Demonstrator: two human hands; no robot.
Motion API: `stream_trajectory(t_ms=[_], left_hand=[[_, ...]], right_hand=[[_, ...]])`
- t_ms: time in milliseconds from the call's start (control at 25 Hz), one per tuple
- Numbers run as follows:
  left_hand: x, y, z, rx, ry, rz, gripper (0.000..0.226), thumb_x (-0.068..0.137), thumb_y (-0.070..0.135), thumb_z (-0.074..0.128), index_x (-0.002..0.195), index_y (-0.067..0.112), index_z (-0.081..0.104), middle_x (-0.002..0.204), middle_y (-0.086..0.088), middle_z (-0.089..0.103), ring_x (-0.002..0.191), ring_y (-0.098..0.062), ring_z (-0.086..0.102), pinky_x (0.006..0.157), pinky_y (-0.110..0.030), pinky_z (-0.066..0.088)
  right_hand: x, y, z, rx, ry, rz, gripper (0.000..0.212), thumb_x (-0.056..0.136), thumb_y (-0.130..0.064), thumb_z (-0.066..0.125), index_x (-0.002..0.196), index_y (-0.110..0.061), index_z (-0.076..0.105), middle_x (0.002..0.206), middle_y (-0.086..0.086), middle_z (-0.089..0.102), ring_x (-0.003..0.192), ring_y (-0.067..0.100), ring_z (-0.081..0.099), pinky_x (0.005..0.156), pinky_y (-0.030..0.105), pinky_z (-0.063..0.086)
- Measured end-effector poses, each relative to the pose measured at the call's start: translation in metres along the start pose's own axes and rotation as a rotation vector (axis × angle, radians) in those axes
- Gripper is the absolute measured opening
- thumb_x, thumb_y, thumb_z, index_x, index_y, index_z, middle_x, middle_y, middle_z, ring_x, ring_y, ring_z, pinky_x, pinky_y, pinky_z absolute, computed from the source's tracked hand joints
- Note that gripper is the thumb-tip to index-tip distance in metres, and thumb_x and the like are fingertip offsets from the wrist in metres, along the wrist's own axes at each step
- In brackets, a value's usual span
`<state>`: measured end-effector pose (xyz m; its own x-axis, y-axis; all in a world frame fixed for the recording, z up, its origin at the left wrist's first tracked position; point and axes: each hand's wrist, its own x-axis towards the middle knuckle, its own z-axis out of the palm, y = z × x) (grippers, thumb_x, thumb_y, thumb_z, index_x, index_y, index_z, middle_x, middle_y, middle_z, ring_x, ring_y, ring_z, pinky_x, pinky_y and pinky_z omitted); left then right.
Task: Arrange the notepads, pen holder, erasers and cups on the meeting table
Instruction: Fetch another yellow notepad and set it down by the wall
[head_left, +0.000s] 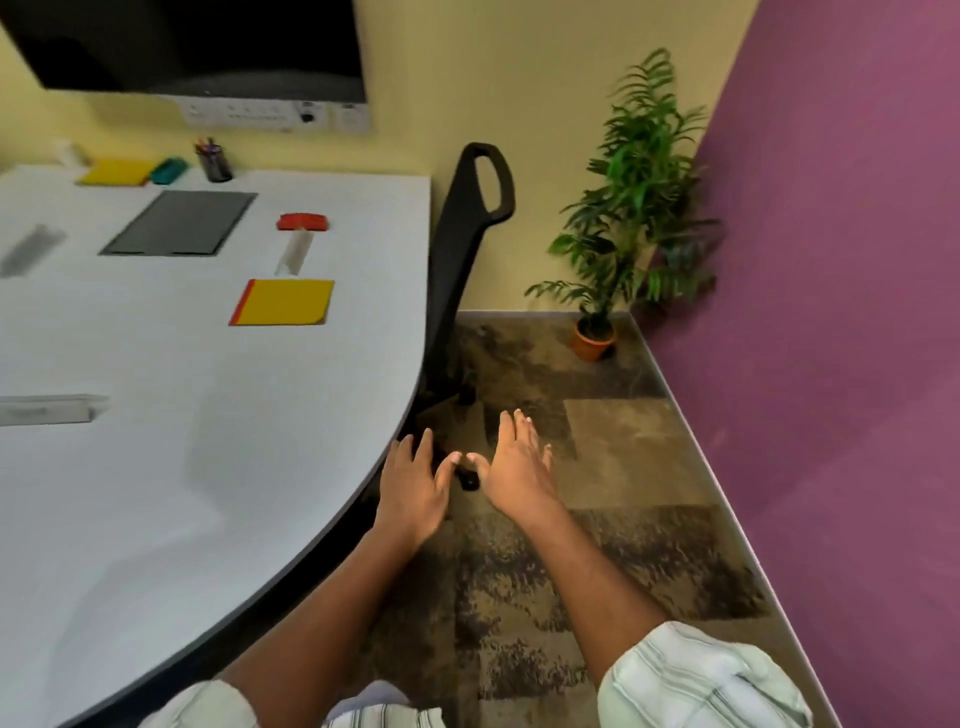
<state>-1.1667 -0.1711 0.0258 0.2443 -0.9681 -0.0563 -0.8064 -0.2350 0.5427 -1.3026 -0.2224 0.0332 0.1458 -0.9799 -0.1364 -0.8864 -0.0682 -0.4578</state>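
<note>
Off the near right edge of the table (156, 519), both hands are extended over the carpet (623, 545). The left hand (413, 486) is just beside the table rim; whether it touches the rim cannot be told. The right hand (514, 467) is further right, its thumb tip close to the left thumb. Both hands have fingers straight and spread, palms down, and hold nothing.

Judgement: the hands are between steps, not engaged with any item. All task items lie well apart from them, towards the far side.

Item positions:
1. Near notepad (284, 302): flat, red spine to the left, close to the right edge in front of the chair (467, 234). This reads as 1 seat place.
2. Red eraser (302, 222): just beyond that notepad. A pale object (293, 254) lies between them; it is too blurred to identify.
3. Far notepad (117, 171), teal eraser (169, 170) and pen holder (214, 162): in a row along the far edge, probably grouped for a second place or for shared reach.
4. Cup (70, 153): a white, blurred shape, left of the far notepad.

Containers:
- The pen holder stands upright and holds several pens (205, 145).
- Cup contents cannot be told.
- The pot (592, 340) in the floor corner holds a plant (628, 182).
</note>
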Motion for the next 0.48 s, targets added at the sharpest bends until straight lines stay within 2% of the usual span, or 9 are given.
stream_trajectory(t_ms=[120,280,480], left_hand=[[0.03,-0.013,-0.008,-0.018,0.061,-0.066,0.063,0.096,0.054,0.03,0.148,0.019,0.027,0.153,-0.01,0.03,0.142,-0.028,0.025,0.117,-0.043,0.026],[0.091,-0.032,-0.019,-0.072,0.094,-0.174,0.064,0.095,0.055,0.029,0.149,0.021,0.023,0.156,-0.009,0.025,0.145,-0.027,0.02,0.117,-0.044,0.022],[0.171,-0.067,-0.049,-0.124,0.107,-0.246,0.065,0.097,0.052,0.029,0.149,0.014,0.025,0.153,-0.014,0.031,0.143,-0.03,0.024,0.117,-0.044,0.023]], right_hand=[[0.036,-0.018,0.005,-0.018,-0.018,-0.059,0.079,0.094,-0.047,0.048,0.152,-0.015,0.006,0.161,0.005,0.001,0.148,0.021,-0.002,0.117,0.051,0.005],[0.097,-0.047,0.015,-0.03,-0.055,-0.115,0.078,0.094,-0.048,0.048,0.152,-0.017,0.005,0.161,0.004,0.0,0.148,0.021,-0.004,0.117,0.05,0.004],[0.176,-0.102,0.028,-0.035,-0.092,-0.162,0.077,0.095,-0.048,0.048,0.152,-0.016,0.007,0.161,0.005,0.001,0.148,0.022,-0.003,0.117,0.052,0.004]])
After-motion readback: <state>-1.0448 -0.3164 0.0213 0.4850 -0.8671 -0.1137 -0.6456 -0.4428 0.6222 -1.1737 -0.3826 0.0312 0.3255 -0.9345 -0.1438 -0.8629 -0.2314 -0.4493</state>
